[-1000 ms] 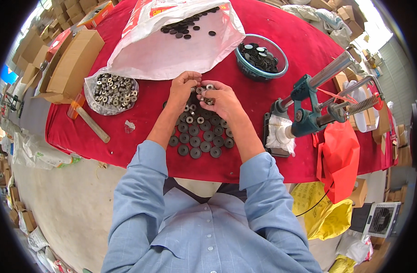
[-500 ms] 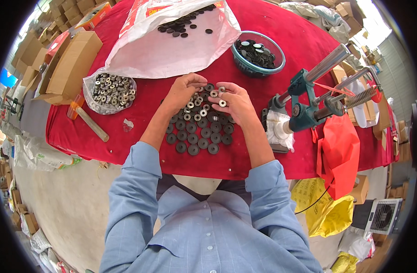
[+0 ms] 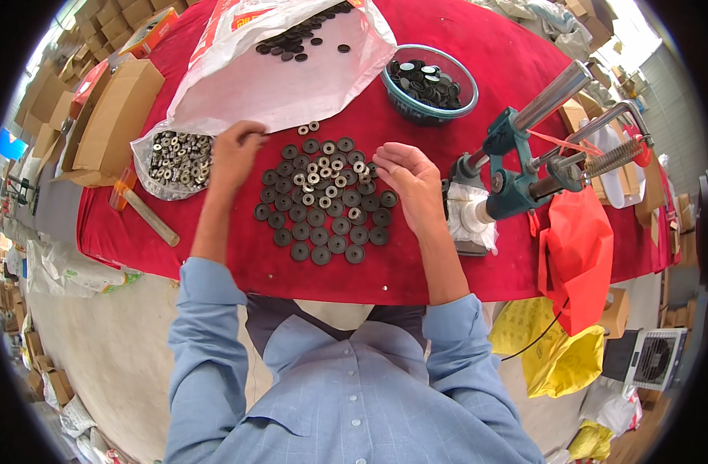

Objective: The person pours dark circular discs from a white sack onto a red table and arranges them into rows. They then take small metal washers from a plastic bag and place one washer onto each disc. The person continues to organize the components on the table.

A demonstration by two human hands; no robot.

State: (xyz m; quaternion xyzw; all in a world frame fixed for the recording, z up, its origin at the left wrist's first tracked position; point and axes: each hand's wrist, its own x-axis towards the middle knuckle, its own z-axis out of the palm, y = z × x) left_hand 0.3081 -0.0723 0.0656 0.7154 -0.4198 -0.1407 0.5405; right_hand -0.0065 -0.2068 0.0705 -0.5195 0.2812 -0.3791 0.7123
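Note:
Black grooved discs (image 3: 320, 254) with small centre holes lie in a flat cluster on the red cloth. Scattered over the cluster's middle and upper part are small metal rings (image 3: 325, 202) that look like bearings. My left hand (image 3: 234, 151) is in the air left of the cluster, beside a clear plastic bag (image 3: 141, 155) full of similar metal rings. Its fingers are bent, the thumb is apart from them, and nothing shows in it. At the cluster's right edge is my right hand (image 3: 412, 179), fingers stretched and slightly cupped, fingertips close to a metal ring; its palm is partly hidden.
A white sack (image 3: 269, 97) with loose black discs lies beyond. Far right of it stands a clear bowl (image 3: 471, 89) of black discs. A green hand press (image 3: 508, 151) stands right, near a red bag (image 3: 576, 255). At left are a hammer (image 3: 154, 220) and cardboard box (image 3: 122, 116).
My left hand has moved left, off the cluster toward the bag of rings. My right hand has released the metal rings it held and drawn slightly aside. The whole view has shifted a little.

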